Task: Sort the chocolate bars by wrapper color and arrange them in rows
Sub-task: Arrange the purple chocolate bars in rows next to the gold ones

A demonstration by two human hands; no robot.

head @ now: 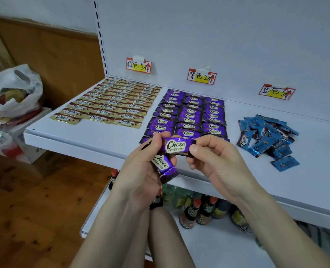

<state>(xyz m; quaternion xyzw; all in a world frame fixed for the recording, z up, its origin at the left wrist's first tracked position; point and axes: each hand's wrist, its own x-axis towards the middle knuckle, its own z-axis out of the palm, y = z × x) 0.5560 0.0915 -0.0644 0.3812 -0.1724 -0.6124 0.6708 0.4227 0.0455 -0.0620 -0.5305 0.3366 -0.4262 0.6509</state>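
Both hands hold one purple Choco bar [176,147] level above the front edge of the white shelf [94,136]. My left hand [146,167] pinches its left end and also keeps a second purple bar [165,165] in the palm. My right hand [214,161] pinches the right end. On the shelf, gold bars [110,105] lie in neat rows at the left, purple bars [191,115] in rows in the middle. Blue bars [266,134] sit in a loose heap at the right.
Three handwritten price tags [201,76] hang on the white back panel. Dark sauce bottles [199,211] stand on the lower shelf under my hands. A white plastic bag [13,89] with packets rests on boxes at the left, over a wooden floor.
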